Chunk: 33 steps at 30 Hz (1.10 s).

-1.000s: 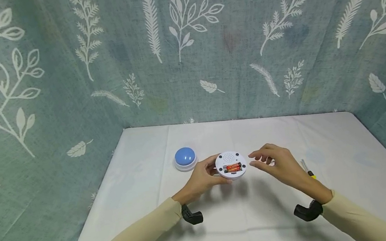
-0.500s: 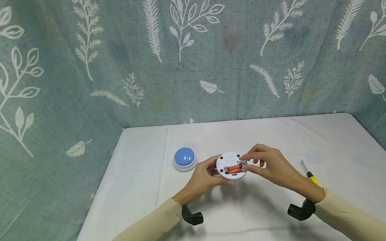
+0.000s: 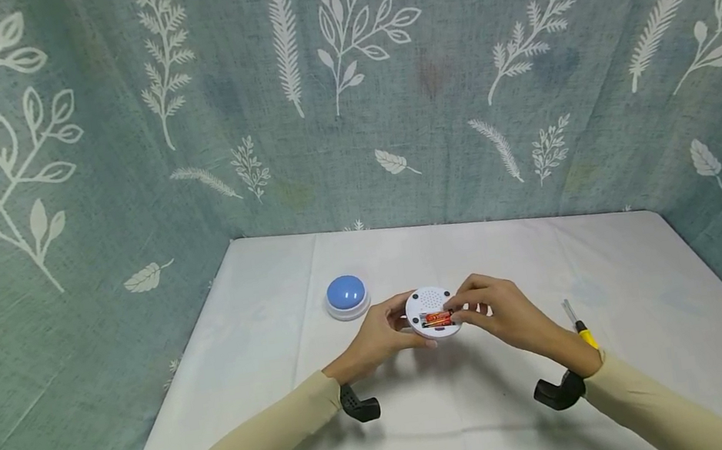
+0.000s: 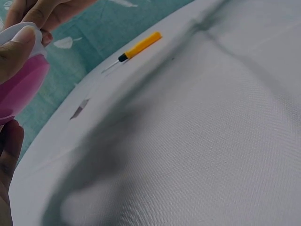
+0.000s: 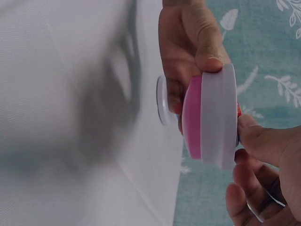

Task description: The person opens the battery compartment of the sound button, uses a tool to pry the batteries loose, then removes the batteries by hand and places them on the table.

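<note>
My left hand [image 3: 378, 337] grips a round push-button [image 3: 430, 299] by its rim, fingers on one side and thumb on the other. Its white underside, with speaker holes and dark feet, is turned up towards the head camera. Red batteries [image 3: 434, 320] lie in the uncovered battery compartment. The button's pink dome [image 5: 192, 117] points away from the right hand in the right wrist view. My right hand [image 3: 503, 314] pinches at the right end of the batteries with thumb and index finger; its fingertips partly hide that end.
A second push-button with a blue dome [image 3: 346, 292] stands on the white-covered table [image 3: 260, 302], behind the left hand. A yellow-handled screwdriver [image 4: 143, 45] lies to the right, partly under the right forearm. A small greyish flat piece [image 4: 80, 109] lies nearby. Patterned curtains [image 3: 351, 156] border the table.
My right hand has moved left, from beside the push-button to the batteries' right end, where it now pinches. The left hand keeps its hold, almost unmoved.
</note>
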### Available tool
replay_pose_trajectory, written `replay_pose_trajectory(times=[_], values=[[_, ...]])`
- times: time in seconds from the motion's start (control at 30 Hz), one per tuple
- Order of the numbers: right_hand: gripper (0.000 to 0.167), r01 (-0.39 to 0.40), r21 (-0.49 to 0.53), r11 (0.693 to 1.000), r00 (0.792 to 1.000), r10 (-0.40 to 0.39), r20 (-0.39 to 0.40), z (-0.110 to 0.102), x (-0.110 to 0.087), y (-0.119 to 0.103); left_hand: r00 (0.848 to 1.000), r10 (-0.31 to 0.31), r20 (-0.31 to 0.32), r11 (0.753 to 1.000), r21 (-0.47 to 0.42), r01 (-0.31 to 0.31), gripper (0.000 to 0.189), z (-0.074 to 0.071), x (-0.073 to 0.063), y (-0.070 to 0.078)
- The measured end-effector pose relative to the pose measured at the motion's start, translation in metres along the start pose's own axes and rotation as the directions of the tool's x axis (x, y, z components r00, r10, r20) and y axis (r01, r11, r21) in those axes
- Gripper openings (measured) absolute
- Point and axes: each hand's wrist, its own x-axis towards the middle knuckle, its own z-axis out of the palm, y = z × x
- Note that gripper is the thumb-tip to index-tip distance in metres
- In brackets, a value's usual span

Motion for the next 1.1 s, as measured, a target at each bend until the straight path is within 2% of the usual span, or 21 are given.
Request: replay_pose_trajectory(times=[0.43, 0.77, 1.1], values=[[0.016, -0.009, -0.021, 1.000, 1.000, 0.010, 0.022, -0.003, 0.001, -0.004, 1.000, -0.006, 0.017, 1.000, 0.013, 0.006, 0.083, 0.000, -0.001, 0.002], [0.017, 0.048, -0.103, 0.994, 0.998, -0.045, 0.034, -0.012, 0.001, -0.005, 1.000, -0.011, 0.008, 1.000, 0.014, 0.011, 0.082, 0.000, -0.003, 0.005], [0.017, 0.011, -0.109, 0.994, 0.999, -0.007, 0.034, -0.021, -0.004, -0.002, 1.000, -0.004, 0.012, 1.000, 0.006, 0.004, 0.081, 0.001, -0.001, 0.005]])
